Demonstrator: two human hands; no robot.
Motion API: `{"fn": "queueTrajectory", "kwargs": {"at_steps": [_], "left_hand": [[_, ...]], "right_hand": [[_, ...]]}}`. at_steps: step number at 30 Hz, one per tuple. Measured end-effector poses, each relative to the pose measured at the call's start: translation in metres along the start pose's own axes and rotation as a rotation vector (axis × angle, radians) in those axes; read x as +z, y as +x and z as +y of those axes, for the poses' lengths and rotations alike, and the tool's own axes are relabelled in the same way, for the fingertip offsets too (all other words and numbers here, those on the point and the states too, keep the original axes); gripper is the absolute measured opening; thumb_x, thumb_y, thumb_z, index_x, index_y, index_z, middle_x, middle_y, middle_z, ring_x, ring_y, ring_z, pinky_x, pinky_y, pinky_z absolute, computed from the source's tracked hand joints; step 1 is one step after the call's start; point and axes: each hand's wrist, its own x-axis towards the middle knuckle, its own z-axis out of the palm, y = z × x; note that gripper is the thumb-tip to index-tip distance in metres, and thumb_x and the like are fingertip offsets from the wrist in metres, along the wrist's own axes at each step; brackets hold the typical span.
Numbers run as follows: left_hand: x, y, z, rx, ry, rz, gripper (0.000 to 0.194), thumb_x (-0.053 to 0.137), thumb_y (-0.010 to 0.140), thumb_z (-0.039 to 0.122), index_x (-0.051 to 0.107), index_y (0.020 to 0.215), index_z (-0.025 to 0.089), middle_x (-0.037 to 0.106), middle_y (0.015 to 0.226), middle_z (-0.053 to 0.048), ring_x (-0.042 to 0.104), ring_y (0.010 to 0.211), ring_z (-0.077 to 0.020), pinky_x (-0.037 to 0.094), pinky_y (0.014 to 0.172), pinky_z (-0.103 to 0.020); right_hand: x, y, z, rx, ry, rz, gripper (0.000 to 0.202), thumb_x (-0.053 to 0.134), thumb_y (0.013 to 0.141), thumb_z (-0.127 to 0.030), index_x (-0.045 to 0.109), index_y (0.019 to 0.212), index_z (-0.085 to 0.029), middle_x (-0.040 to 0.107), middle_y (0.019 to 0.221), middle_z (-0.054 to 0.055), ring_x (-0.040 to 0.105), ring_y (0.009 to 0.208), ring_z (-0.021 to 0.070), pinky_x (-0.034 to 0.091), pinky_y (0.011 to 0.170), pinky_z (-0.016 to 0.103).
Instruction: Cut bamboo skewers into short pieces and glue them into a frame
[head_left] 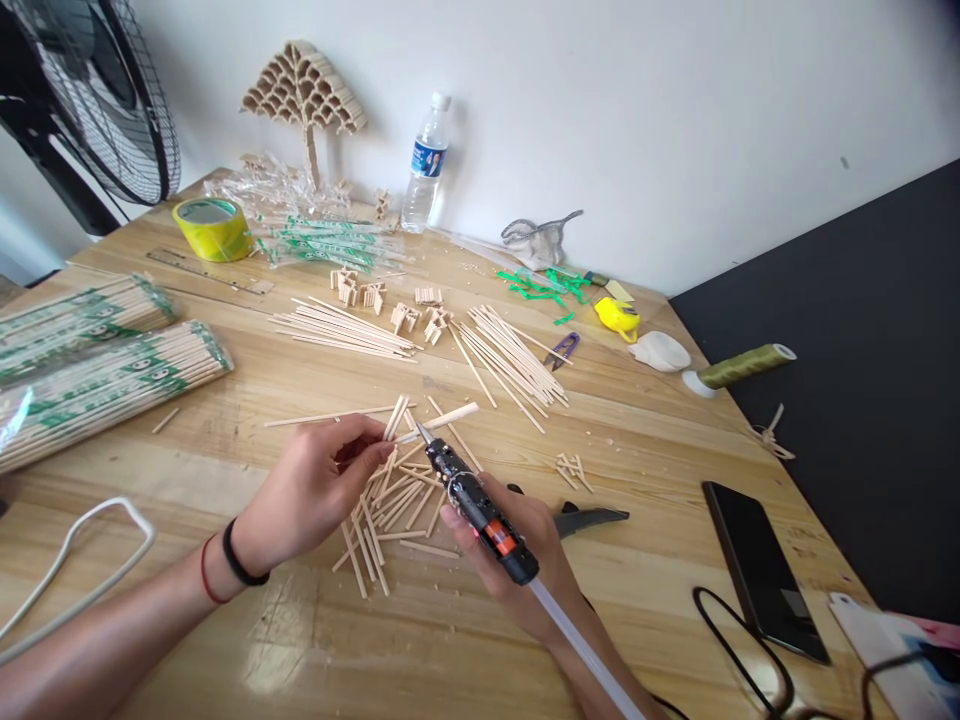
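Note:
Between the fingertips of my left hand are a few short wooden sticks, pinched together near the middle of the table. My right hand is wrapped round a black hot glue gun with a long clear glue stick sticking out of its back. The gun's metal tip is close to the pinched sticks; whether it touches them I cannot tell. Below both hands lies a loose heap of cut sticks. A dark blade-like tool is partly hidden behind my right hand.
Longer sticks and small stick assemblies lie farther back. Bundled sticks are at left, near yellow tape. A water bottle and a tree-shaped stick model stand by the wall. A phone and cable lie right.

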Motion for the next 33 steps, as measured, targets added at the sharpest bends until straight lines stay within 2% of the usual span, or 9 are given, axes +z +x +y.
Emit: {"fn": "queueTrajectory", "kwargs": {"at_steps": [3, 7, 23, 30, 33], "left_hand": [[0.0, 0.0, 0.0, 0.002, -0.002, 0.0, 0.02, 0.061, 0.098, 0.031, 0.072, 0.089, 0.016, 0.067, 0.07, 0.001, 0.055, 0.062, -0.0109, 0.04, 0.057, -0.021], [0.0, 0.0, -0.001, 0.005, -0.006, 0.0, 0.02, 0.06, 0.098, 0.031, 0.073, 0.091, 0.017, 0.068, 0.07, 0.002, 0.055, 0.061, -0.0108, 0.04, 0.056, -0.021], [0.0, -0.001, -0.003, -0.021, 0.0, -0.026, 0.022, 0.059, 0.098, 0.034, 0.071, 0.088, 0.017, 0.064, 0.069, 0.002, 0.053, 0.062, -0.0112, 0.04, 0.057, -0.022], [0.0, -0.001, -0.004, -0.044, -0.004, -0.027, 0.025, 0.058, 0.098, 0.036, 0.071, 0.088, 0.017, 0.065, 0.07, 0.001, 0.052, 0.062, -0.0117, 0.04, 0.057, -0.023], [-0.001, 0.0, -0.003, -0.047, -0.01, -0.02, 0.024, 0.058, 0.098, 0.035, 0.07, 0.088, 0.017, 0.065, 0.07, 0.001, 0.053, 0.062, -0.0114, 0.04, 0.057, -0.022]], "right_hand": [[0.0, 0.0, 0.005, -0.058, 0.011, -0.018, 0.023, 0.065, 0.095, -0.026, 0.049, 0.079, -0.024, 0.049, 0.063, -0.007, 0.043, 0.052, 0.0097, 0.036, 0.055, 0.021], [0.0, 0.0, 0.008, -0.113, 0.019, -0.044, 0.021, 0.067, 0.094, -0.024, 0.051, 0.081, -0.024, 0.051, 0.065, -0.006, 0.046, 0.053, 0.0102, 0.037, 0.054, 0.021], [-0.001, 0.001, -0.002, 0.14, -0.03, 0.22, 0.029, 0.061, 0.099, -0.037, 0.051, 0.075, -0.024, 0.04, 0.058, -0.008, 0.039, 0.051, 0.0108, 0.032, 0.052, 0.024], [0.006, -0.003, 0.004, 0.041, -0.031, 0.108, 0.017, 0.064, 0.097, -0.031, 0.058, 0.083, -0.023, 0.05, 0.062, -0.006, 0.047, 0.054, 0.0118, 0.038, 0.058, 0.025], [0.005, -0.002, 0.006, -0.007, -0.04, 0.133, 0.02, 0.063, 0.098, -0.03, 0.058, 0.08, -0.023, 0.052, 0.072, -0.003, 0.052, 0.062, 0.0132, 0.041, 0.062, 0.026]]}}
